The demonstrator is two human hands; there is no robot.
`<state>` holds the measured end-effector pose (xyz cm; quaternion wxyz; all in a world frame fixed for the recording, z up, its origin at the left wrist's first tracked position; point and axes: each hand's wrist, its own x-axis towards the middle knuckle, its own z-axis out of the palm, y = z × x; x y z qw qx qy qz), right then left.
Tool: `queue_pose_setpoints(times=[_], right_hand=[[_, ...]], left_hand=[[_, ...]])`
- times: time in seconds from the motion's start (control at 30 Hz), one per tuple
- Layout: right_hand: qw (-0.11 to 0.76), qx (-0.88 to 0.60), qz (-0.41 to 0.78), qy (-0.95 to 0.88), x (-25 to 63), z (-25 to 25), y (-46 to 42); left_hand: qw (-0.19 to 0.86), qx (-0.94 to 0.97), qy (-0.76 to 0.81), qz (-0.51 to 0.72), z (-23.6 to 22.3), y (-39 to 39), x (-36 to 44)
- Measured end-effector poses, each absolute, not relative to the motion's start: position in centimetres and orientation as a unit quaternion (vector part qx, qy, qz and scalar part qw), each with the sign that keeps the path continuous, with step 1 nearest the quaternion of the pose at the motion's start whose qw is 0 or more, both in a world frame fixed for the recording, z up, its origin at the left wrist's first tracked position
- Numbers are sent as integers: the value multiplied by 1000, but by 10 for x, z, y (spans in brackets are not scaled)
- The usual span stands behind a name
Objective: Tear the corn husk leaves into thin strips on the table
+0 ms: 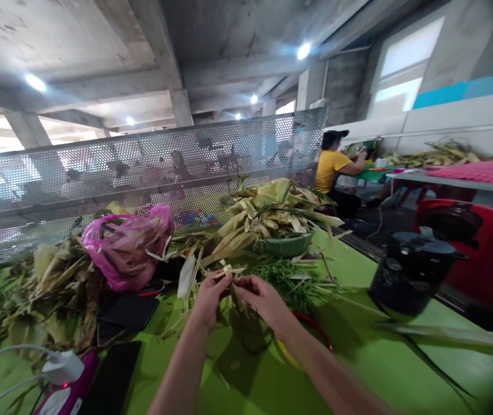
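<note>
My left hand [210, 297] and my right hand [260, 297] meet over the green table [359, 357], both with fingers closed on a strip of pale corn husk [231, 275] held between them. Under my hands lies a folded greenish husk bundle [246, 323] above a red-rimmed bowl [311, 337]. Just behind my hands sits a green basket [287, 245] heaped with corn husks [272, 210]. A bunch of thin green strands [287, 276] lies in front of the basket.
A pink plastic bag [128, 248] and a heap of dry husks [34, 288] lie at left. Dark phones [112, 377], a white charger [63, 366]. A black pot [410, 271] stands at right. A perforated metal screen [143, 167] backs the table. A person in yellow [333, 170] sits beyond.
</note>
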<state>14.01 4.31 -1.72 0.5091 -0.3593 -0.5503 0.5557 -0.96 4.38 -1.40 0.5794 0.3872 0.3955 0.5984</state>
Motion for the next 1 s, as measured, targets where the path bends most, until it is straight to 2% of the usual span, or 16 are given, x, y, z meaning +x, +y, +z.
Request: queue_pose_setpoints(times=[0.13, 0.2, 0.3, 0.47, 0.73, 0.87, 1.0], right_hand=[[644, -408, 432, -482, 165, 4, 45], [629, -411, 432, -499, 167, 8, 46], [561, -386, 473, -558, 158, 5, 47], [527, -367, 491, -588, 143, -5, 53], [556, -387, 487, -552, 143, -6, 55], [554, -392, 480, -557, 141, -5, 53], [546, -396, 485, -557, 140, -4, 51]], left_hand=[[583, 389, 393, 596, -15, 44, -16], [579, 395, 390, 598, -15, 43, -16], [584, 414, 376, 589, -16, 40, -14], [620, 426, 337, 566, -17, 35, -8], [693, 371, 321, 529, -11, 28, -6], [669, 391, 351, 526, -15, 30, -5], [599, 452, 367, 549, -20, 36, -2]])
